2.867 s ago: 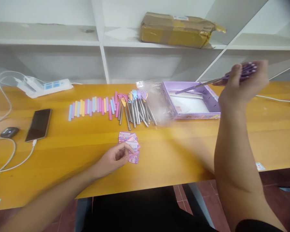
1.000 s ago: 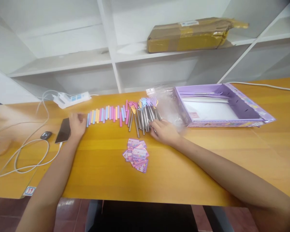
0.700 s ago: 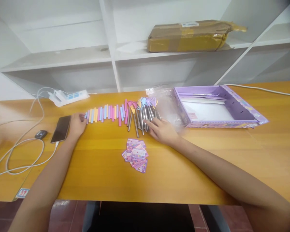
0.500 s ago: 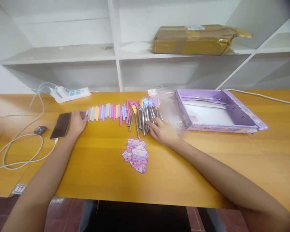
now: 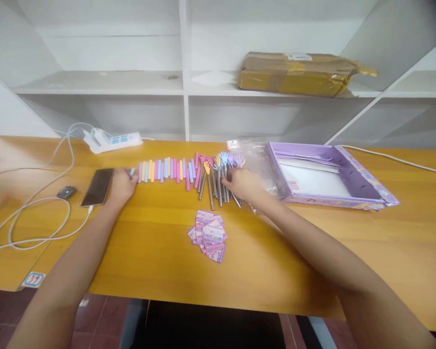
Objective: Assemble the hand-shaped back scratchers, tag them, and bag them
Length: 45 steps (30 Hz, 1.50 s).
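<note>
My left hand (image 5: pixel 123 185) pinches a short light-blue stick (image 5: pixel 132 172) at the left end of a row of pastel sticks (image 5: pixel 162 170) in pink, purple, blue and yellow. My right hand (image 5: pixel 245 183) is closed at the right side of a pile of back scratchers (image 5: pixel 217 182), fingers curled round one near its head; the grip itself is partly hidden. These have metal rods and small hand-shaped heads in yellow, blue, pink and purple. Nearer to me, printed purple cards (image 5: pixel 210 235) lie in a loose heap.
A purple open box (image 5: pixel 363 201) holds papers and a purple back scratcher. Clear plastic bags (image 5: pixel 256 155) lie beside it. On the left are a phone (image 5: pixel 98 186) on a white cable, a black mouse (image 5: pixel 66 192) and a power strip (image 5: pixel 116 141). A taped carton (image 5: pixel 298 75) rests on the shelf.
My left hand has taken the blue stick from the row's end and tilted it up. My right hand has shifted up the pile towards the heads, its fingers now curled. The view has moved slightly.
</note>
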Available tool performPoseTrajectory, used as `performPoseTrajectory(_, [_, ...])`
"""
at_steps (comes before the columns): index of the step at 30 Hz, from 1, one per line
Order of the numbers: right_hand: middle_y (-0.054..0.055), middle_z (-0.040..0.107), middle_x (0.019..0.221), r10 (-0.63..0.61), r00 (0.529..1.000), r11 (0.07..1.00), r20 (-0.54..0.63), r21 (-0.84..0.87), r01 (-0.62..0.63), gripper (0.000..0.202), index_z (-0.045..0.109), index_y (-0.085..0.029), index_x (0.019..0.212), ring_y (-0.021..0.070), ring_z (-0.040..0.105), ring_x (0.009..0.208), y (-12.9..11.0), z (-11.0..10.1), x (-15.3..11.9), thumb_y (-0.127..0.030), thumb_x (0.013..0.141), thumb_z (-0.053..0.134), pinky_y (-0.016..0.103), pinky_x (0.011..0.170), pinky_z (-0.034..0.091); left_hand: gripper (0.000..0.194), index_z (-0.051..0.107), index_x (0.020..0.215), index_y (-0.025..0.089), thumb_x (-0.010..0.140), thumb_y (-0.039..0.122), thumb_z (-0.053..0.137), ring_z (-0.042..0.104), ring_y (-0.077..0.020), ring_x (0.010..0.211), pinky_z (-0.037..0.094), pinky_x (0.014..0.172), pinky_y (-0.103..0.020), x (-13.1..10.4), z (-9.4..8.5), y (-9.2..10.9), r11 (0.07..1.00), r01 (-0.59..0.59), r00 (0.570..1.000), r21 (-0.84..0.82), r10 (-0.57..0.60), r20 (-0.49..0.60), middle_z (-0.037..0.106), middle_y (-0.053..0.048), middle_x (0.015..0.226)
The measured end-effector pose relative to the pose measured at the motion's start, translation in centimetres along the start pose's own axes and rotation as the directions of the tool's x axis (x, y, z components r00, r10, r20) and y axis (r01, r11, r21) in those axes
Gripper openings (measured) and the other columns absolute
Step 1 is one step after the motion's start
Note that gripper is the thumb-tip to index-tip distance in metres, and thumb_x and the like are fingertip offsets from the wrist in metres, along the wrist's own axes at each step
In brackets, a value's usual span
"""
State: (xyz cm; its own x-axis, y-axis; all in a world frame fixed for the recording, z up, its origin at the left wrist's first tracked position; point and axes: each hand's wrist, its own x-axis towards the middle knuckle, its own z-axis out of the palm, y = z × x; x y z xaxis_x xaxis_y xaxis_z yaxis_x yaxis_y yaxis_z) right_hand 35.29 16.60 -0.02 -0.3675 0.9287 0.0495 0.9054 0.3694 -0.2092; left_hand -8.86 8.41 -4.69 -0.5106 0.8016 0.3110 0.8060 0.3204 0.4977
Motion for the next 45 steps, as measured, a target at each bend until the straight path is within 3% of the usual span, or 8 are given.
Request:
performPoseTrajectory(8, [0.011,0.076,0.081,0.074,0.996,0.964,-0.041,0.257,-0.061,0.026,0.067,-0.021,0.078,0.0254,0.07,0.081,0.6,-1.1,1.3,-0.032,0.101,0.06,0.032,0.072,0.042,0.02,0.064,0.104,0.017,0.097,0.019,0.045,0.061,-0.0429,0.127,0.048,0.117,-0.057,-0.5,-1.6,1.2,0.995,-0.092,0.995,0.04,0.093,-0.036,0.07,-0.022,0.108])
performPoseTrajectory(13, [0.004,0.066,0.078,0.122,0.98,0.854,-0.157,0.52,-0.023,0.029,0.067,-0.022,0.092,0.0203,0.06,0.073,2.6,-2.6,-1.7,-0.038,0.104,0.046,0.031,0.068,0.042,0.028,0.066,0.113,0.018,0.107,0.027,0.04,0.064,-0.0352,0.115,0.052,0.108,-0.051,-4.2,-4.0,5.7,0.963,-0.267,0.962,-0.019,0.268,0.045,0.069,-0.016,0.113])
performPoseTrajectory(19, [-0.007,0.032,0.059,0.168,0.984,0.073,-0.056,0.996,0.045,0.036,0.064,-0.024,0.082,0.0125,0.027,0.052,2.3,-0.4,-8.6,-0.057,0.095,0.069,0.028,0.052,0.022,0.033,0.068,0.132,0.024,0.114,0.041,0.048,0.07,-0.0285,0.113,0.054,0.103,-0.044,-13.9,-3.0,12.8,0.849,-0.38,0.762,-0.367,0.512,0.397,0.075,-0.011,0.125])
performPoseTrajectory(23, [-0.011,0.029,0.054,0.124,0.992,-0.182,0.029,0.983,-0.006,0.034,0.066,-0.023,0.086,0.0092,0.016,0.048,1.9,1.9,-10.9,-0.055,0.091,0.08,0.026,0.048,0.014,0.037,0.068,0.135,0.022,0.116,0.043,0.045,0.073,-0.0285,0.115,0.057,0.103,-0.044,-16.9,-1.1,13.6,0.806,-0.4,0.699,-0.436,0.576,0.424,0.077,-0.012,0.127])
performPoseTrajectory(26, [-0.011,0.034,0.05,0.099,0.994,-0.226,0.038,0.974,-0.015,0.03,0.064,-0.024,0.086,0.0087,0.016,0.044,2.4,2.9,-11.2,-0.049,0.09,0.08,0.026,0.046,0.014,0.036,0.067,0.138,0.023,0.115,0.045,0.05,0.076,-0.028,0.113,0.06,0.1,-0.042,-17.0,-0.5,12.4,0.768,-0.434,0.628,-0.47,0.633,0.453,0.079,-0.012,0.129])
performPoseTrajectory(31, [-0.01,0.037,0.043,0.018,1.0,-0.322,0.024,0.946,-0.017,0.033,0.064,-0.024,0.086,0.0089,0.02,0.041,2.7,3.7,-11.7,-0.054,0.1,0.072,0.026,0.048,0.02,0.03,0.07,0.133,0.023,0.115,0.041,0.054,0.077,-0.0246,0.108,0.061,0.099,-0.039,-16.9,-0.8,11.6,0.745,-0.45,0.609,-0.491,0.659,0.442,0.081,-0.009,0.123])
performPoseTrajectory(38, [-0.006,0.056,0.052,-0.031,0.998,-0.254,0.052,0.965,-0.058,0.044,0.069,-0.022,0.091,0.0082,0.03,0.039,1.8,3.4,-12.5,-0.065,0.098,0.075,0.026,0.044,0.019,0.028,0.073,0.136,0.026,0.115,0.034,0.057,0.077,-0.0207,0.101,0.061,0.092,-0.034,-17.2,-0.8,12.0,0.654,-0.517,0.545,-0.552,0.749,0.376,0.081,-0.007,0.115])
performPoseTrajectory(45, [-0.003,0.062,0.058,-0.064,0.994,-0.253,0.089,0.962,-0.103,0.049,0.073,-0.019,0.087,0.0062,0.034,0.039,1.5,3.5,-12.7,-0.067,0.096,0.077,0.026,0.046,0.021,0.027,0.075,0.135,0.025,0.114,0.033,0.059,0.08,-0.0219,0.106,0.063,0.097,-0.036,-17.3,-0.9,12.1,0.668,-0.484,0.578,-0.565,0.729,0.367,0.084,-0.008,0.121])
